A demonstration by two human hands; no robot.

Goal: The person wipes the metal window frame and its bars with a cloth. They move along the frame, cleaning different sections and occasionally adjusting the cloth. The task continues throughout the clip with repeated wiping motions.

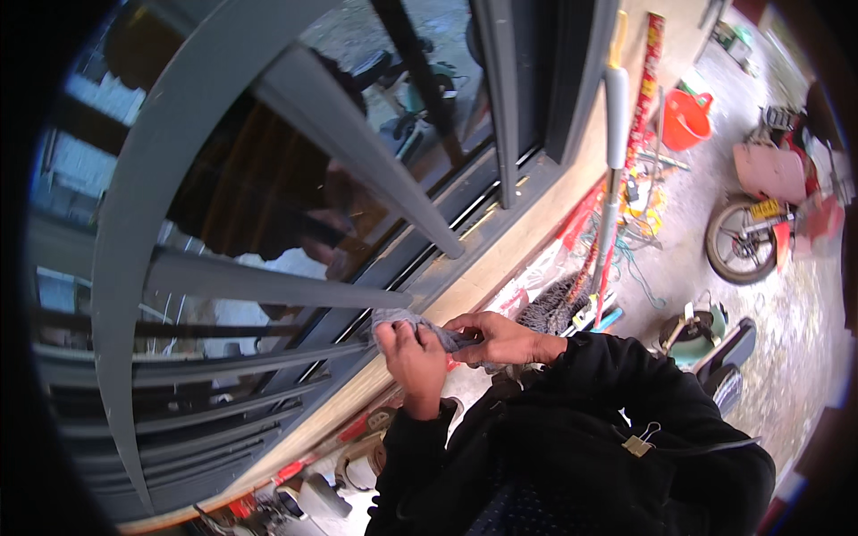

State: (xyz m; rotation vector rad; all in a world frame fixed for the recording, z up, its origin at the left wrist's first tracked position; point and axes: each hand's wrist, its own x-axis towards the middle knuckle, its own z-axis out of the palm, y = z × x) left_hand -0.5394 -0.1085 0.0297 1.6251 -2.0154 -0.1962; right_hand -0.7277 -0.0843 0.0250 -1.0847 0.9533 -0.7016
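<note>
A grey cloth [397, 316] is bunched up at the window sill, at the foot of the dark grey metal window bars [275, 285]. My left hand [412, 358] grips its left part, with the fingers curled over it near the sill [429, 285]. On the cloth's right side, my right hand [499, 338] pinches it between thumb and fingers. Behind the bars, the window glass [248, 187] reflects a dark figure and the yard.
A mop [553, 305] and a long pole with a grey grip [615, 120] lean by the wall. A red bucket [685, 120], a motorcycle [744, 234] and a green-and-black machine [694, 331] stand to the right. Shoes [325, 496] lie below the sill.
</note>
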